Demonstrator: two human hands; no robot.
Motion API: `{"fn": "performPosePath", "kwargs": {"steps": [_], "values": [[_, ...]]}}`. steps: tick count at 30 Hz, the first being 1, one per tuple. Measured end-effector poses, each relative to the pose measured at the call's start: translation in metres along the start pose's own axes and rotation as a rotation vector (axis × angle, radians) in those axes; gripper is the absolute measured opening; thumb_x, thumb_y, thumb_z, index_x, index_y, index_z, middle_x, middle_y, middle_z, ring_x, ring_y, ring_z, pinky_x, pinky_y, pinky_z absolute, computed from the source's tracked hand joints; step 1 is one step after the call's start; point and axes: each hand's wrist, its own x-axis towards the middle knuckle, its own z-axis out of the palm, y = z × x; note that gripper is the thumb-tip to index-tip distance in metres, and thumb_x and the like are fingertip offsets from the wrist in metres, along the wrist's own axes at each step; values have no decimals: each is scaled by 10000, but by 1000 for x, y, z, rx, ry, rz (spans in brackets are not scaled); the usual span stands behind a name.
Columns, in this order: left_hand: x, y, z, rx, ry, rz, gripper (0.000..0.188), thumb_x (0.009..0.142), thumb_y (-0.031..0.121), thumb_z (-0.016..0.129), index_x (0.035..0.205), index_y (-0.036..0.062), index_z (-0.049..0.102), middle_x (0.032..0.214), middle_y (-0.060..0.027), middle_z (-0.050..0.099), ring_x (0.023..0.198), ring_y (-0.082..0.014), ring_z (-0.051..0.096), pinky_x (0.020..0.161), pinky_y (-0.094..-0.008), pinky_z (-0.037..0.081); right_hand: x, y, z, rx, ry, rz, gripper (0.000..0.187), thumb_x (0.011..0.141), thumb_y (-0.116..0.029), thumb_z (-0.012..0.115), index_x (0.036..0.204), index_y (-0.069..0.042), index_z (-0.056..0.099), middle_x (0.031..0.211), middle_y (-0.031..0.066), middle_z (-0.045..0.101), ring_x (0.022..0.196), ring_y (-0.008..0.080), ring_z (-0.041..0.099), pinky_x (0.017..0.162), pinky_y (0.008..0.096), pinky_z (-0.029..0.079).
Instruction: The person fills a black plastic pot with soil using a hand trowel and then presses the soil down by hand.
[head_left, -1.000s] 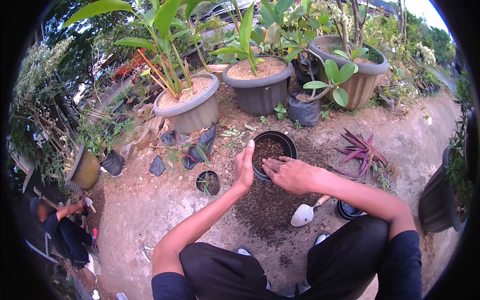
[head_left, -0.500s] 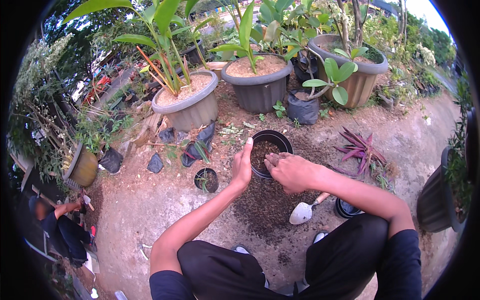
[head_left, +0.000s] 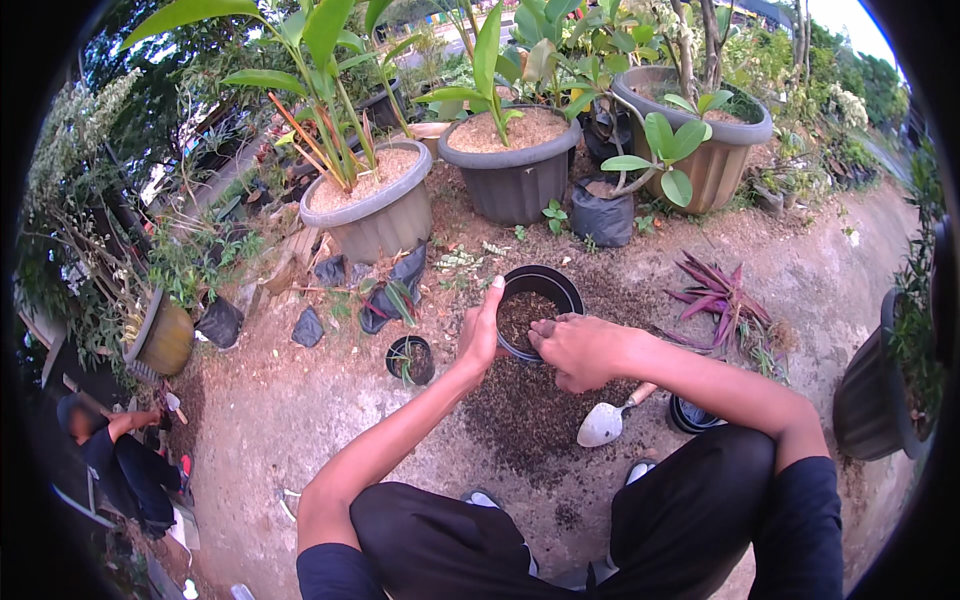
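A round black plant pot (head_left: 545,277) stands in front of me with brown soil (head_left: 522,318) inside. Against its left side rests my left hand (head_left: 480,328), thumb pointing up by the rim and the other fingers partly hidden as it steadies the pot. Over the right part of the rim reaches my right hand (head_left: 580,350), its stretched fingertips on the soil. Right of the pot's base, a trowel (head_left: 602,425) with a wooden handle lies on the ground. A small black pot (head_left: 410,360) with a thin green plant stands to the left.
Loose dark soil (head_left: 520,420) covers the ground before me. An uprooted purple plant (head_left: 722,300) lies right; stacked black pots (head_left: 690,413) sit by my knee. Large planters (head_left: 510,170) line the back. At far left, another person (head_left: 115,460) sits low, holding a trowel.
My right hand has shifted slightly within the pot, and its fingers look a little more spread on the soil. My left hand stays against the pot's side.
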Motion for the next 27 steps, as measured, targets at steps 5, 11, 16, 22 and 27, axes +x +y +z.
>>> {"fn": "performPosePath", "kwargs": {"steps": [5, 11, 16, 22, 27], "values": [[0, 4, 2, -49, -2, 13, 799, 967, 716, 471, 1051, -38, 723, 769, -42, 616, 690, -143, 647, 567, -344, 585, -1, 5, 10, -158, 171, 14, 915, 785, -278, 763, 1453, 188, 347, 1505, 383, 398, 1362, 428, 507, 1147, 449, 426], [3, -23, 4, 127, -60, 84, 770, 944, 723, 510, 724, -2, 646, 656, -17, 560, 619, -138, 632, 514, -335, 560, 3, 11, 22, -104, -94, 21, 1008, 798, -344, 778, 1488, 191, 272, 1548, 404, 305, 1413, 431, 446, 1181, 450, 377], [-2, -26, 6, 156, -116, 50, 750, 953, 708, 505, 711, 12, 648, 642, -11, 539, 663, -127, 638, 545, -329, 584, 3, 3, 31, -128, -211, 37, 1071, 823, -393, 775, 1512, 193, 202, 1580, 407, 227, 1484, 425, 341, 1223, 438, 309], [7, -21, 6, 64, -2, 68, 760, 983, 706, 452, 721, 11, 612, 626, -12, 480, 607, -130, 485, 560, -353, 403, 2, -1, 14, -120, -77, 77, 1064, 822, -407, 777, 1500, 201, 226, 1564, 416, 255, 1490, 421, 332, 1231, 440, 295], [24, -35, 0, 65, 45, 136, 758, 975, 731, 439, 645, 52, 507, 623, -6, 441, 600, -138, 442, 553, -368, 351, 3, 1, 16, -145, -67, 28, 1066, 830, -436, 761, 1488, 215, 232, 1545, 433, 272, 1487, 435, 328, 1235, 444, 289]]}}
